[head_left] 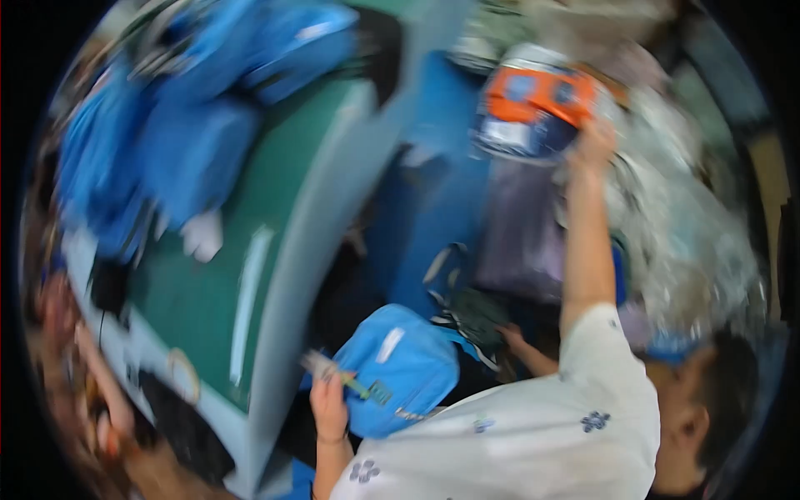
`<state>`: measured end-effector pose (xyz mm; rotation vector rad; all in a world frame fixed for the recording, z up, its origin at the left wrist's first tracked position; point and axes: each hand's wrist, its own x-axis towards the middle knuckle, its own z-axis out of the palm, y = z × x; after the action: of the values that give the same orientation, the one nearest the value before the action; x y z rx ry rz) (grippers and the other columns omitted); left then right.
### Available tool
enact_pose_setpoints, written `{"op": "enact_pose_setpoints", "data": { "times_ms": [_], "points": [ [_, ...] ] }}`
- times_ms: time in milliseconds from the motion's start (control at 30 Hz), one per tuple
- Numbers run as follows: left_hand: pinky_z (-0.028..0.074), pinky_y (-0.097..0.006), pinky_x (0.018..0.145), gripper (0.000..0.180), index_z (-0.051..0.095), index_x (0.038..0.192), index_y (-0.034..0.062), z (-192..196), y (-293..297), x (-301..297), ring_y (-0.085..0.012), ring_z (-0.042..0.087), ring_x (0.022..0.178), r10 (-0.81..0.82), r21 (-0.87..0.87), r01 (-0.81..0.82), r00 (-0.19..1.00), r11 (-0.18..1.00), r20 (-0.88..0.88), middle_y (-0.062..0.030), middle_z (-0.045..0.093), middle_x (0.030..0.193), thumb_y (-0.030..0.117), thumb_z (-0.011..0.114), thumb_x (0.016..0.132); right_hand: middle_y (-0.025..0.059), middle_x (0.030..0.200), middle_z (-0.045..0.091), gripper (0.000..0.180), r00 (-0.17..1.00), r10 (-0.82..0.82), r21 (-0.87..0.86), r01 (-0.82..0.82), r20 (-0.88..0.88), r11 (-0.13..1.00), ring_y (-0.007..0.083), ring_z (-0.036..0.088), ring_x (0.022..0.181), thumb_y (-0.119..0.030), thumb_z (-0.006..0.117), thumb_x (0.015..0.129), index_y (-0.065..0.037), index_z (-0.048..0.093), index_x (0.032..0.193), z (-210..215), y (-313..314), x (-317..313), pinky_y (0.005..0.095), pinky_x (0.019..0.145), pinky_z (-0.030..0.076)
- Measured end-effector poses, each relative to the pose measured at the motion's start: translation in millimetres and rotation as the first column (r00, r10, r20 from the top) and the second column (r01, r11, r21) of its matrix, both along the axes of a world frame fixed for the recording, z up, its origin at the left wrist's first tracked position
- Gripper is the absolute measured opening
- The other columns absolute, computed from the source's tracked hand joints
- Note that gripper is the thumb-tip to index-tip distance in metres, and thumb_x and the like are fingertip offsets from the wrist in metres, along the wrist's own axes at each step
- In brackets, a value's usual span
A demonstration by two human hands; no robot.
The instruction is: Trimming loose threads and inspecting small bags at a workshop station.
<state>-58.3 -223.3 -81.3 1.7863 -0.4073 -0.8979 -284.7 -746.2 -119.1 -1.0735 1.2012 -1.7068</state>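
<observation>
My right hand [595, 143] is stretched far forward on the right and grips the edge of an orange and navy bag [542, 98] wrapped in clear plastic. Low in the middle, my left hand [330, 407] is closed, with a small greyish item [319, 364] sticking up from the fingers; blur hides its kind. A small blue backpack [400, 358] with a white label lies right beside that hand, and a green-yellow strip crosses its near side. Whether the left fingers also touch the backpack, I cannot tell.
A green-topped table [287, 179] with a pale edge stands at left, piled with blue bags [196, 137]. Clear plastic wrapping [692, 242] heaps at right. A person [708, 408] sits close at right; a hand [518, 340] there touches a dark bag [477, 321]. More people's arms show far left.
</observation>
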Motion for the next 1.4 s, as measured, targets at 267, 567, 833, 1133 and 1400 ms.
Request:
{"op": "enact_pose_setpoints", "data": {
  "times_ms": [267,567,833,1133,1400],
  "points": [
    [0.042,-0.032,0.082,0.023,0.066,0.085,0.0044,-32.2,15.0,-1.7,-0.0213,0.052,0.090,-0.110,-0.123,0.165,0.923,0.979,0.368,-0.0087,0.055,0.092,0.016,0.047,0.093,0.0137,0.109,0.058,0.027,0.877,0.356,-0.260,-0.279,0.324,0.924,0.0241,0.056,0.102,-0.003,0.055,0.073,0.002,0.057,0.100,-17.7,121.7,-11.1,0.0371,0.092,0.044],
    [0.041,-0.032,0.084,0.028,0.065,0.081,0.0036,-45.5,11.4,1.1,-0.0220,0.052,0.092,-0.069,-0.224,0.142,0.950,0.964,0.306,-0.0077,0.057,0.088,0.020,0.046,0.094,0.0061,0.088,0.049,0.025,0.864,0.459,-0.364,-0.367,0.207,0.856,0.0181,0.052,0.086,-0.011,0.058,0.072,-0.003,0.050,0.095,63.4,200.6,0.0,0.0295,0.079,0.042],
    [0.042,-0.031,0.080,0.027,0.064,0.082,0.0035,-51.6,33.2,-5.2,-0.0212,0.053,0.085,-0.026,-0.216,0.098,0.949,0.971,0.314,-0.0088,0.057,0.086,0.020,0.046,0.094,0.0113,0.100,0.052,0.038,0.821,0.544,-0.435,-0.433,0.171,0.790,0.0208,0.055,0.094,-0.015,0.057,0.070,0.000,0.049,0.104,73.0,213.0,-15.0,0.0316,0.082,0.045],
    [0.044,-0.031,0.080,0.029,0.064,0.082,0.0009,-61.0,33.0,0.4,-0.0192,0.059,0.084,0.141,-0.225,-0.136,0.990,0.965,0.004,-0.0099,0.064,0.087,0.021,0.045,0.092,0.0069,0.104,0.056,0.047,0.755,0.504,-0.382,-0.356,0.420,0.853,0.0203,0.057,0.093,0.004,0.060,0.070,-0.006,0.049,0.115,101.6,236.4,12.0,0.0345,0.082,0.049],
    [0.040,-0.026,0.071,0.026,0.059,0.082,0.0008,-44.3,24.6,-6.8,-0.0112,0.051,0.076,0.235,-0.244,-0.306,0.930,0.920,-0.282,-0.0055,0.059,0.082,0.020,0.046,0.094,-0.0001,0.077,0.042,0.028,0.797,0.563,-0.535,-0.385,0.217,0.752,0.0103,0.041,0.071,0.008,0.049,0.060,-0.013,0.033,0.068,146.7,232.3,-0.4,0.0203,0.065,0.033]
  ]
}}
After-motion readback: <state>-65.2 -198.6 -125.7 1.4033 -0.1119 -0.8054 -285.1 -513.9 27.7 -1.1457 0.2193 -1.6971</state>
